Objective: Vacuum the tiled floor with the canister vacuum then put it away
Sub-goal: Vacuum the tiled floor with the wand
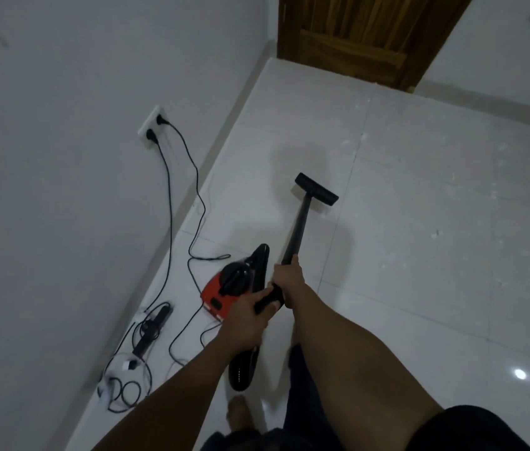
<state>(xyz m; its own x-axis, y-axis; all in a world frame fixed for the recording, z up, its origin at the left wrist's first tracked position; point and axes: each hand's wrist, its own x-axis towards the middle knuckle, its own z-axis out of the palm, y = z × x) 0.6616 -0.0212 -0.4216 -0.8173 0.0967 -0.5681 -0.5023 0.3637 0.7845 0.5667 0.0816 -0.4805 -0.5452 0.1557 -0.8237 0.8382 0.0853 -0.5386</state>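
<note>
The vacuum (pixel 224 292) is seen on the tiled floor (pixel 420 222), near the left wall (pixel 45 157) and just left of the hands; its body is small, red at the bottom and black on top; a fat black hose (pixel 244 369) with little ribs is looped from it, with one bend low by the legs and one bend poking up beside the red body. A long thin black wand (pixel 299 222) is held out, slanted toward the far side; at its far end a flat black floor head (pixel 316 189) is laid on the white tiles, wide like the top of a letter T. The wand is gripped by the right hand (pixel 288 276), with the fingers curled tight round the tube; the black handle end, a bit nearer, is gripped by the left hand (pixel 246 322), with its fingers wrapped round it too; the two hands are kept close together. Small pale specks are scattered on the tiles to the right of the floor head and farther off. A white wall socket (pixel 153 126) is set low in the left wall, with two black plugs in it; black cords (pixel 171 196) are hung from it down to the floor, where more cords are piled in loops by the wall. A brown wooden door (pixel 371 37) is seen at the far end; a bare foot (pixel 239 415) is seen at the near edge.
</note>
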